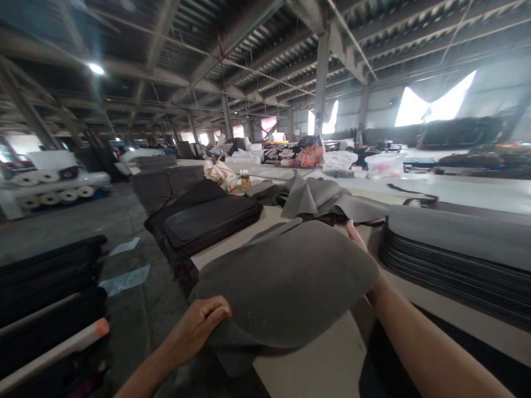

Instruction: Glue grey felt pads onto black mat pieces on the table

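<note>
Your left hand pinches the near edge of a grey felt sheet over the table; your right hand, mostly hidden beneath, lifts its far side, grip unclear.

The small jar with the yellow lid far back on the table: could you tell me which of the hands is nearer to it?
Right. The right hand reaches under the far edge of the grey felt sheet, closer to the jar. The left hand grips the sheet's near edge, farther away.

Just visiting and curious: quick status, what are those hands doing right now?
Left hand grips near edge of grey felt sheet. Right hand mostly hidden under its far side. Sheet lifted over table; crumpled grey felt beyond.
</note>
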The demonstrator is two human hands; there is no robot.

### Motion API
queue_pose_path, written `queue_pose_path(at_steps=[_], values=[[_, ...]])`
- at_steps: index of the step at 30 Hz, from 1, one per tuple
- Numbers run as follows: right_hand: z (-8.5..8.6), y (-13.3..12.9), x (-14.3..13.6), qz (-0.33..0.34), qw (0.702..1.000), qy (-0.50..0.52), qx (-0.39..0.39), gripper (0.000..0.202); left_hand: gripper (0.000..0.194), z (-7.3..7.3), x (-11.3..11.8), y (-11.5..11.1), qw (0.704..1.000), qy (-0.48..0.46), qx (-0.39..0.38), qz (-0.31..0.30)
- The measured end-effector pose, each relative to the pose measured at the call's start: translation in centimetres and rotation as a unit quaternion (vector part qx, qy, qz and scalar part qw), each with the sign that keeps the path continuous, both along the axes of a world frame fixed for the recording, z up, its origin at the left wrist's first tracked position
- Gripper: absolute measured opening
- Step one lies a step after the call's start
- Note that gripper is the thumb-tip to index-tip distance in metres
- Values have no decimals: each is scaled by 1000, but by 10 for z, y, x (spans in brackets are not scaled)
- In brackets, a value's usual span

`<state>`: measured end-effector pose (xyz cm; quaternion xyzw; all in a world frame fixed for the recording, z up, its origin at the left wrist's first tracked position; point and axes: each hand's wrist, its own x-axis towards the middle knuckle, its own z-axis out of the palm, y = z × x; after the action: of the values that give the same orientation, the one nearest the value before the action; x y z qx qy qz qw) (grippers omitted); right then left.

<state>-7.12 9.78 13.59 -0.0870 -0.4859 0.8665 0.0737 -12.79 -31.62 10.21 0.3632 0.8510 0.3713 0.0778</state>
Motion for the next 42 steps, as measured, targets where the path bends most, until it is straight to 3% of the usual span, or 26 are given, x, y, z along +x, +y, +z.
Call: queue_pose_path(at_steps=[2, 5, 9, 11, 13, 15, 18, 21, 24, 29, 33, 36, 39, 42], values=[[5, -2, 12, 28, 999, -16, 14, 51, 45, -1, 3, 2, 999, -1, -16, 31], [-1, -10, 22, 53, 986, -88, 130, 35, 40, -4, 7, 6, 997, 10, -29, 76], [-18, -14, 26, 23, 964, -135, 228, 26, 42, -15, 10, 4, 993, 32, -38, 108], [-17, -16, 29, -6, 964, -118, 239, 25, 43, -23, 10, 0, 985, 47, -19, 165], [-6, -21, 35, -25, 968, -75, 239, 32, 44, -32, 10, -5, 966, 59, 17, 253], [11, -30, 45, -18, 971, -29, 236, 43, 60, -40, 10, -8, 942, 43, 45, 330], [35, -42, 62, 6, 975, 3, 220, 54, 88, -46, 14, -11, 929, -32, 49, 365], [45, -45, 70, 2, 977, 11, 215, 56, 89, -44, 19, -11, 930, -102, 36, 350], [42, -42, 72, -16, 966, -6, 258, 49, 70, -36, 25, -10, 933, -132, 41, 333], [41, -31, 100, -68, 961, -36, 265, 29, 47, -13, 39, -8, 936, -44, 81, 339], [48, -8, 158, -135, 947, -95, 275, 28, 41, 10, 52, 7, 958, -10, 97, 270], [50, 14, 216, -175, 925, -159, 298, 33, 38, 24, 61, 37, 969, -1, 95, 228], [49, 33, 280, -212, 907, -203, 301, 37, 37, 28, 69, 77, 984, 6, 62, 168], [44, 42, 345, -242, 899, -230, 283, 39, 39, 24, 79, 118, 994, 4, 38, 103]])
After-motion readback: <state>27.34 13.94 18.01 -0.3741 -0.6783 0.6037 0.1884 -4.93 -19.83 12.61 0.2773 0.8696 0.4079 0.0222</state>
